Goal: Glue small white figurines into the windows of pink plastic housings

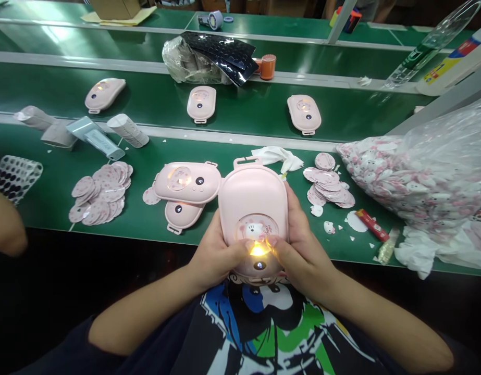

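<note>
Both hands hold a pale pink rounded plastic case [253, 190] close to my chest. A round window in its face shows a white cartoon cat figure [254, 229], and a yellow light glows at the window's lower edge. My left hand [220, 252] grips the left side, its thumb on the window's edge. Around the right side wraps my right hand [298, 245], with its thumb pressed near the light. Left of it, a similar pink case [189, 182] lies across another pink case [183, 213]. Round printed stickers [101, 195] lie in a heap farther left.
More round stickers [328, 185] sit on the right, near a large clear bag [416, 172] of small cat figures. Three pink cases [201, 104] rest along the green belt behind. A clear bottle [423, 52] leans at the right. Another person's arm [5, 224] shows at far left.
</note>
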{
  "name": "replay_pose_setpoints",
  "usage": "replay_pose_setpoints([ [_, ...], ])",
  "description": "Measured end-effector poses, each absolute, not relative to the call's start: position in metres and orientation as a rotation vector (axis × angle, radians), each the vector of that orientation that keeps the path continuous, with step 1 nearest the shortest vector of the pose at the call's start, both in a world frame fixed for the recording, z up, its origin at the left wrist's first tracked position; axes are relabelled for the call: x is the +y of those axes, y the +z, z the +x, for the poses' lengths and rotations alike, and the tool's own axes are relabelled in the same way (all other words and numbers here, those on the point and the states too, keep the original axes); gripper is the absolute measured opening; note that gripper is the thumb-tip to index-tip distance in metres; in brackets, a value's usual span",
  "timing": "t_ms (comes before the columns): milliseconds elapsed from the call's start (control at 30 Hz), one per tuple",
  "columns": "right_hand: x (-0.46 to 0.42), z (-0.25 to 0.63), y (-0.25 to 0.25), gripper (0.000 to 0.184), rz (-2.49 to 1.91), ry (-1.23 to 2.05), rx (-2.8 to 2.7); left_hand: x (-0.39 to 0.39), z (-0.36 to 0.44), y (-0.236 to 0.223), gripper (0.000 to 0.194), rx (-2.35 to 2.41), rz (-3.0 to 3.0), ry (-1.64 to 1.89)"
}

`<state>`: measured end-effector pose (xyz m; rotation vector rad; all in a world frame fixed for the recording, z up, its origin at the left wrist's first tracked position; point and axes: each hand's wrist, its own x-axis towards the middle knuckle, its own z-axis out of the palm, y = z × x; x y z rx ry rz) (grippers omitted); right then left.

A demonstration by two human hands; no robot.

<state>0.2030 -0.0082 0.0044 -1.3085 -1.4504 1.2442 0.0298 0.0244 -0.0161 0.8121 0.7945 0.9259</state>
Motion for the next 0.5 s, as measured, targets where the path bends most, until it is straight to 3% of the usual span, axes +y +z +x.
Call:
replay_pose_setpoints([
  [233, -0.0064, 0.2026, 0.0070, 0.080, -1.314, 1.234, -1.490, 0.0255, 0.0307, -0.0155, 0.068, 0.795, 0.823, 0.930],
  [500, -0.0093, 0.2024, 0.0047, 0.081, -1.292, 1.229, -1.515, 0.0258, 0.0318, -0.0144, 0.050, 0.724, 0.756, 0.986],
])
